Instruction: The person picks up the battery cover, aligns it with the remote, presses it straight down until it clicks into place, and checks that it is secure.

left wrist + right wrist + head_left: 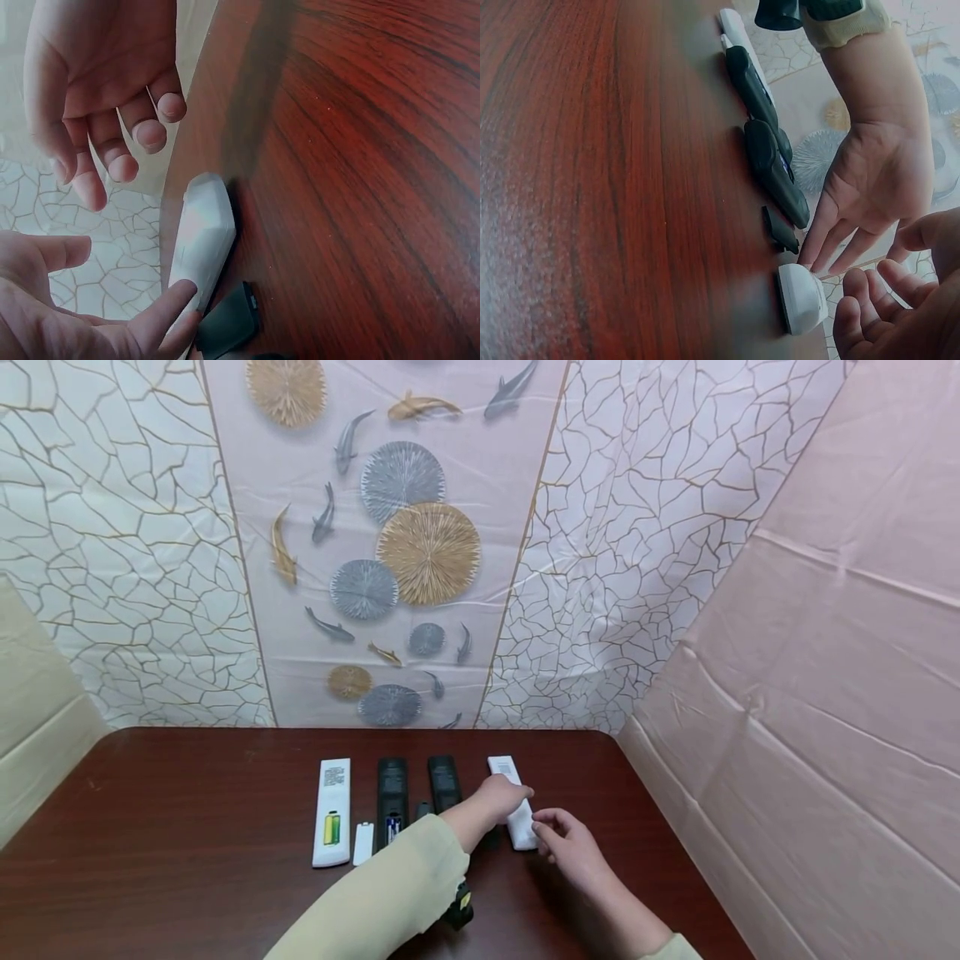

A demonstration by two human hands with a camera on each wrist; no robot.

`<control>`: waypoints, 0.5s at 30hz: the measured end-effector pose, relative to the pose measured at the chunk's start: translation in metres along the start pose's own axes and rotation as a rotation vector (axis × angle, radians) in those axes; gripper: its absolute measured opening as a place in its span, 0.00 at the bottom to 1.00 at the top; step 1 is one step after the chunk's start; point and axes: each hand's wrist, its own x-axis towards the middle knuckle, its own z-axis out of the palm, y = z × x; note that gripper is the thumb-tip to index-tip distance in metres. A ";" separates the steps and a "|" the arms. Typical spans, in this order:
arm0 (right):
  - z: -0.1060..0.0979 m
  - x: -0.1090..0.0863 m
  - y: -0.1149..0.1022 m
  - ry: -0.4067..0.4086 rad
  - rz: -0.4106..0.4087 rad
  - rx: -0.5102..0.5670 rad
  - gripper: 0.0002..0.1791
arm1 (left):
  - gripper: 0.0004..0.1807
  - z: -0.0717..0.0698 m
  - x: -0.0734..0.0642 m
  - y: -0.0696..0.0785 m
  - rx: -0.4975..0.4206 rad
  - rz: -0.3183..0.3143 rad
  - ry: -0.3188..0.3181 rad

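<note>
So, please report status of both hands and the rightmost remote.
Left hand at rightmost remote; right hand beside it, holding nothing. Remote lies on table. Black cover close alongside.

This looks like a draped booth. Creased patterned cloth (517, 543) and beige sheeting (817, 643) hang around a wood-grain desk (187, 827).

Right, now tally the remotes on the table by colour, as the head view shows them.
White: 2, the leftmost remote and the rightmost remote
Black: 2, the second remote and the third remote from the left
Total: 4
</note>
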 end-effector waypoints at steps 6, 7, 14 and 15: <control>0.002 0.002 -0.002 -0.011 0.001 0.011 0.14 | 0.31 -0.009 -0.007 -0.002 -0.078 0.049 0.004; 0.003 0.002 -0.002 -0.013 0.006 0.019 0.13 | 0.31 -0.011 -0.008 -0.002 -0.111 0.060 0.003; 0.008 0.003 -0.007 -0.019 0.001 0.022 0.14 | 0.26 -0.029 -0.022 -0.012 -0.258 0.106 0.015; 0.009 0.003 -0.007 -0.018 0.001 0.019 0.14 | 0.26 -0.033 -0.024 -0.014 -0.262 0.110 0.016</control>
